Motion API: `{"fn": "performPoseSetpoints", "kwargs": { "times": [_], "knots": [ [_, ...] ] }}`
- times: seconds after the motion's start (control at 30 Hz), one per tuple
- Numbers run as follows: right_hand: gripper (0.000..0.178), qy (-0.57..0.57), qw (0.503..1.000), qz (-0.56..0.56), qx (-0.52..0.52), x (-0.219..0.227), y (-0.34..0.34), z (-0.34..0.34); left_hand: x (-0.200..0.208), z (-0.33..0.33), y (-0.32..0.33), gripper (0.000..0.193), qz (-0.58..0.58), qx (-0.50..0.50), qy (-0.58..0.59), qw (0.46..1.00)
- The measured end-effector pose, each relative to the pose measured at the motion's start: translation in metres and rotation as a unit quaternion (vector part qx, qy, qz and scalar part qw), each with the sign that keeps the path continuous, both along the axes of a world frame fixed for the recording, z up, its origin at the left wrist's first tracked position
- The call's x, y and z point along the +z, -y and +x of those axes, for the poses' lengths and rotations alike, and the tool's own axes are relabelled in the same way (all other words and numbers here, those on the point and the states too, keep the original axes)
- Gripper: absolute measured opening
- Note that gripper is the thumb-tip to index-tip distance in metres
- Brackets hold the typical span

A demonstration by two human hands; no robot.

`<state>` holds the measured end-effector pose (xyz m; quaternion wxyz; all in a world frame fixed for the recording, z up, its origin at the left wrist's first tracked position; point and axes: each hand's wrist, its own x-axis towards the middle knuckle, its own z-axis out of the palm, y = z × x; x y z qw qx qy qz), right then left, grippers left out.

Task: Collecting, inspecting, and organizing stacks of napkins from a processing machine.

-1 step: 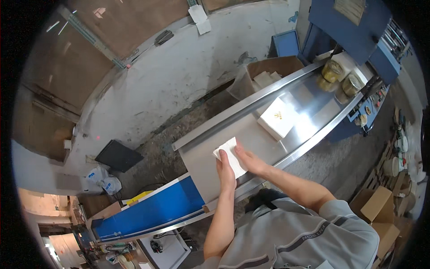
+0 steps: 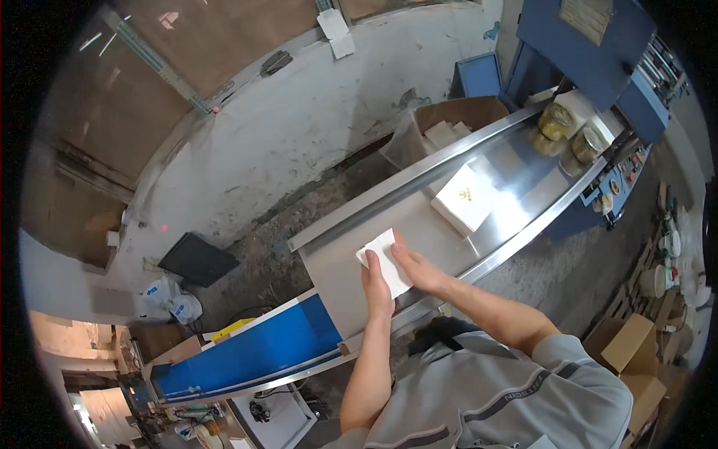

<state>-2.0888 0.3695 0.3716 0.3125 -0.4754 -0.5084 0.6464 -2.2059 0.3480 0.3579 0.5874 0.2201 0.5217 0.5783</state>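
Both my hands hold a small stack of white paper napkins (image 2: pixel 387 263) over the near end of the steel table. My left hand (image 2: pixel 376 288) grips its left side, thumb lying up along the face. From the right, my right hand (image 2: pixel 416 268) presses the opposite edge, thumb near the top corner; its other fingers are partly hidden. A thicker stack of white napkins (image 2: pixel 462 200) with a small gold print lies flat on the table, beyond my right hand and apart from it.
The steel table (image 2: pixel 329 269) has raised metal side rails and runs up to a blue machine (image 2: pixel 576 45) with two yellowish rollers (image 2: pixel 555 122). A blue conveyor belt (image 2: pixel 254 346) adjoins it at the left. Behind the far rail stands a cardboard box (image 2: pixel 460 112) with white paper inside.
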Motion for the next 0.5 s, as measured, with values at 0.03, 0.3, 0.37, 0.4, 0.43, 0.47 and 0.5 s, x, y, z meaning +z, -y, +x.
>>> {"fn": "performPoseSetpoints", "kwargs": {
  "times": [0.03,0.3,0.37,0.4,0.43,0.47,0.5],
  "knots": [
    [0.072,0.06,0.995,0.084,-0.009,0.003,0.0,-0.002,-0.002,-0.004,0.0,0.063,0.002,0.003,0.002,1.0],
    [0.062,0.098,0.975,0.144,0.135,0.076,-0.02,0.035,0.012,-0.018,0.007,0.056,0.109,-0.014,0.282,0.953],
    [0.062,0.019,0.987,0.141,0.075,0.074,-0.024,0.05,0.013,-0.016,0.007,0.055,0.126,-0.002,0.305,0.944],
    [0.064,0.022,0.991,0.126,0.025,0.072,-0.023,0.053,0.014,-0.015,0.007,0.055,0.122,-0.001,0.327,0.937],
    [0.066,0.024,0.993,0.112,-0.023,0.072,-0.023,0.054,0.015,-0.015,0.006,0.055,0.119,0.002,0.349,0.93],
    [0.066,-0.001,0.996,0.067,-0.05,0.067,-0.023,0.057,0.017,-0.012,0.004,0.055,0.125,0.004,0.355,0.927],
    [0.068,-0.09,0.994,-0.023,-0.05,0.056,-0.027,0.064,0.018,-0.008,0.002,0.056,0.109,0.004,0.369,0.923]
  ]
}}
